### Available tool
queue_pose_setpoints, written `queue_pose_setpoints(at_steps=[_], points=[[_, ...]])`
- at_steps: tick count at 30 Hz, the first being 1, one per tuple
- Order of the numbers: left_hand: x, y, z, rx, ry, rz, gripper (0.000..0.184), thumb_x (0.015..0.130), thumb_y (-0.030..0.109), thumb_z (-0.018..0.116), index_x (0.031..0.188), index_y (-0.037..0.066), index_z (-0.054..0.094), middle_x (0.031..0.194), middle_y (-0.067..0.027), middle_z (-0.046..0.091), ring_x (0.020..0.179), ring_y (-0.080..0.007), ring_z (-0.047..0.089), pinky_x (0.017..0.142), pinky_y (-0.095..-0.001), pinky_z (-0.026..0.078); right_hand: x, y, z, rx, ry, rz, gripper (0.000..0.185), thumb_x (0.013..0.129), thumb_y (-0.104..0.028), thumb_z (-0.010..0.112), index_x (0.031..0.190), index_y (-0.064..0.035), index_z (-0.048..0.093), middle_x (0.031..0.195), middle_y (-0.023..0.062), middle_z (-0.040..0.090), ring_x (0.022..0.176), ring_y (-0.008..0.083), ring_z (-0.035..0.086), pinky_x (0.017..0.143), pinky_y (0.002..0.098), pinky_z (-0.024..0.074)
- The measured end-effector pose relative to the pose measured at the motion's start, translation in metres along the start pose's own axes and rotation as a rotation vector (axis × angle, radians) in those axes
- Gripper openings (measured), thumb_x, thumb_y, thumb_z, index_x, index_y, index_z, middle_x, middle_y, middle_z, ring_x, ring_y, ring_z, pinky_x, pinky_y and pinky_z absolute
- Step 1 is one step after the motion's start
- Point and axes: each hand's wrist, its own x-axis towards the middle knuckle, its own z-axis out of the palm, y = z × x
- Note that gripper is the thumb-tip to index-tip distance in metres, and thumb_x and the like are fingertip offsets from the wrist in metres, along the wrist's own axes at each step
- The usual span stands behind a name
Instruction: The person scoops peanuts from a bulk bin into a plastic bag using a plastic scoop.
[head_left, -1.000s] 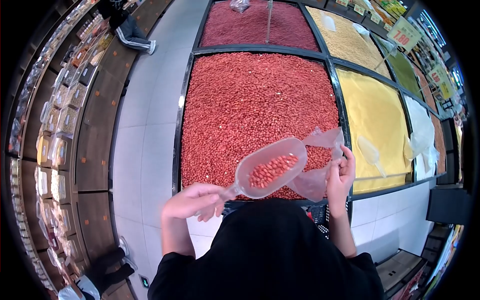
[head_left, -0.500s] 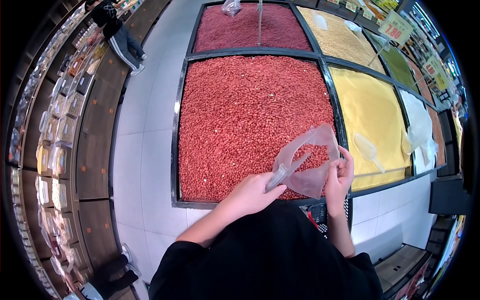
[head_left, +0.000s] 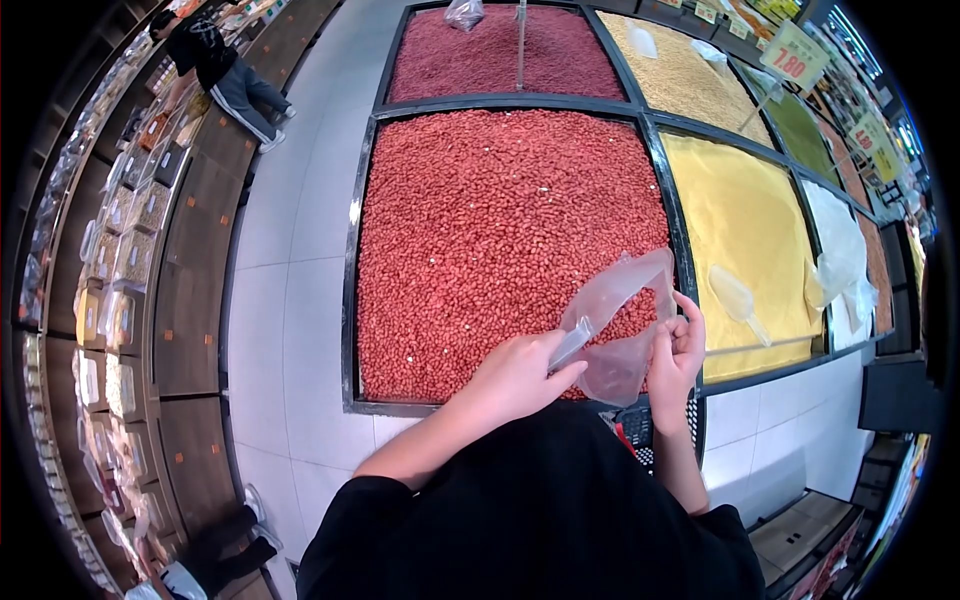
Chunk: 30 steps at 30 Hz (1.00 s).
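Observation:
My left hand (head_left: 530, 375) is closed on the handle of a clear plastic scoop (head_left: 572, 343), whose bowl is at the mouth of a translucent plastic bag (head_left: 615, 369) and mostly hidden by it. With its fingers pinched together, my right hand (head_left: 677, 350) holds the bag's right edge. Both hands are over the near right part of a large bin of red peanuts (head_left: 490, 230). How many peanuts the scoop or the bag contains cannot be made out.
Dark frames (head_left: 352, 300) divide the bins. To the right, yellow grain (head_left: 745, 220) holds another scoop (head_left: 737, 300). Dark red beans (head_left: 450, 60) lie beyond. Shelves (head_left: 185, 300) line the left aisle, where one person (head_left: 225, 75) stands and another person's legs (head_left: 225, 550) show lower down.
Over the last second my left hand has brought the scoop right, from above the peanuts to the bag's mouth, tipping it. My right hand has kept the bag in nearly the same place.

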Motion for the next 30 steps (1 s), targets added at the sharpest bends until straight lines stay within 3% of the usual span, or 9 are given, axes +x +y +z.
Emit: queue_pose_setpoints(at_steps=[7,12,19,22,24,26,30], points=[[0.003,-0.010,0.006,0.116,0.074,0.132,0.035,0.092,0.028,0.071,0.116,0.003,0.069,0.085,-0.0189,0.070,0.075,-0.0382,0.069,0.070,-0.0463,0.054,0.002,0.002,-0.003,0.014,-0.021,0.002,0.046,0.095,0.011,0.050,0.140,0.0009,0.048,0.079,-0.0027,0.051,0.061,0.0014,0.045,0.053,0.0166,0.0359],[-0.002,-0.019,0.005,0.222,0.209,0.230,0.039,0.089,0.027,0.074,0.120,0.004,0.071,0.084,-0.0142,0.071,0.073,-0.0314,0.071,0.063,-0.0410,0.055,0.003,-0.001,-0.004,0.038,-0.017,0.029,0.048,0.095,0.011,0.048,0.141,-0.0001,0.046,0.081,-0.0018,0.053,0.063,0.0013,0.046,0.055,0.0161,0.0367],[-0.032,-0.046,-0.012,0.209,0.181,0.221,0.041,0.087,0.024,0.077,0.122,0.005,0.072,0.082,-0.0128,0.072,0.069,-0.0283,0.070,0.061,-0.0359,0.054,0.006,-0.001,-0.003,0.036,0.031,-0.005,0.055,0.096,0.012,0.047,0.149,-0.0012,0.039,0.081,-0.0020,0.053,0.064,0.0014,0.048,0.057,0.0154,0.0386],[-0.052,-0.076,-0.015,0.007,0.193,0.158,0.040,0.088,0.015,0.075,0.125,0.003,0.071,0.086,-0.0115,0.074,0.067,-0.0207,0.069,0.061,-0.0331,0.053,0.007,0.001,-0.004,0.009,0.025,-0.035,0.056,0.099,0.009,0.047,0.152,-0.0026,0.037,0.080,-0.0031,0.051,0.063,0.0008,0.046,0.055,0.0156,0.0371],[-0.067,-0.100,-0.016,-0.286,0.284,0.125,0.037,0.090,0.008,0.071,0.126,-0.001,0.070,0.090,-0.0084,0.075,0.068,-0.0112,0.065,0.062,-0.0286,0.052,0.007,0.002,-0.004,-0.004,0.029,-0.043,0.054,0.102,0.005,0.048,0.153,-0.0038,0.036,0.079,-0.0040,0.051,0.062,0.0003,0.044,0.054,0.0159,0.0356],[-0.081,-0.112,-0.017,-0.617,0.387,-0.111,0.035,0.096,0.008,0.067,0.129,-0.004,0.067,0.084,-0.0011,0.070,0.064,-0.0056,0.059,0.058,-0.0225,0.048,0.007,0.002,-0.003,-0.001,-0.002,-0.048,0.055,0.101,0.006,0.048,0.154,-0.0038,0.036,0.079,-0.0042,0.049,0.062,0.0004,0.044,0.054,0.0158,0.0348],[-0.078,-0.143,-0.032,-0.564,0.757,-0.226,0.033,0.102,0.013,0.061,0.132,-0.001,0.066,0.079,0.0016,0.064,0.058,-0.0020,0.051,0.052,-0.0197,0.041,0.008,0.000,0.001,0.004,-0.023,-0.038,0.055,0.101,0.006,0.048,0.154,-0.0037,0.035,0.079,-0.0043,0.049,0.061,0.0005,0.043,0.053,0.0160,0.0341]])
